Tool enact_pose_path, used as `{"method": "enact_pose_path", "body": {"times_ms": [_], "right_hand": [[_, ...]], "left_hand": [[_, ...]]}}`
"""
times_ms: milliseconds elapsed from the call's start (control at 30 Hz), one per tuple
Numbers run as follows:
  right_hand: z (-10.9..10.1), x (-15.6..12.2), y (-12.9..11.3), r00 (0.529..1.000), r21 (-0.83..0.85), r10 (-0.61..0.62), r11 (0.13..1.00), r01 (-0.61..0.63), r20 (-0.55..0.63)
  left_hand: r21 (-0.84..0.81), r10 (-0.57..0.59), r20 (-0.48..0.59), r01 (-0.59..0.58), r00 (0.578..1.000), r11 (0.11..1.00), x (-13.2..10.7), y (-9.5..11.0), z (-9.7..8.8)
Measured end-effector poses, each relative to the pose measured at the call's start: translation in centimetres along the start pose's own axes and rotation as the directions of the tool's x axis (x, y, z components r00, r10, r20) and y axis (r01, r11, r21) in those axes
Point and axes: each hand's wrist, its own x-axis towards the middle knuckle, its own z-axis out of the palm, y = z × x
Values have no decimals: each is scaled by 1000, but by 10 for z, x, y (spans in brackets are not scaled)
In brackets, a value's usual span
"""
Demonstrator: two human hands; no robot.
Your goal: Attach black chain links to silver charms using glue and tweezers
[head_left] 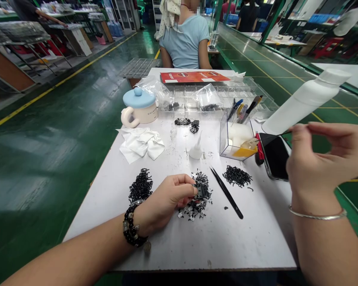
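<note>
My left hand (167,198) is closed, pinching a small black plastic part (201,191) between thumb and fingers. Just under it lies a heap of small silver and black metal pieces (193,212). Raised at the right, my right hand (322,159) has thumb and forefinger pressed together near the white bottle (304,101); whatever is in that pinch, if anything, is too small to make out. Black tweezers (226,193) lie on the table right of the heap. Piles of short black curved pieces lie on both sides, one left (141,184) and one right (237,176).
On the white table (167,254) stand a lidded mug (143,111), a clear pen box (237,139) and a small nozzle bottle (196,151). Crumpled tissue (141,143) lies left, a phone (274,157) right. Clear trays (181,95) line the back; a person (185,41) sits beyond.
</note>
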Motion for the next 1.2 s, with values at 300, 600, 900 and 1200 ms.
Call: {"method": "enact_pose_path", "body": {"times_ms": [300,600,900,1200], "right_hand": [[5,-4,-32,983,-81,-156,983,164,96],[4,-33,-72,464,278,-450,876,394,763],[-2,-44,-90,423,451,-428,891,50,799],[6,-44,-93,461,451,-475,876,169,750]], "left_hand": [[-8,-2,12,2,1000,1000,0,1,-1],[-57,-15,9,15,1000,998,-4,0,2],[-54,-81,25,82,996,995,-6,2,2],[-72,-92,59,96,994,993,-3,-1,-1]]}}
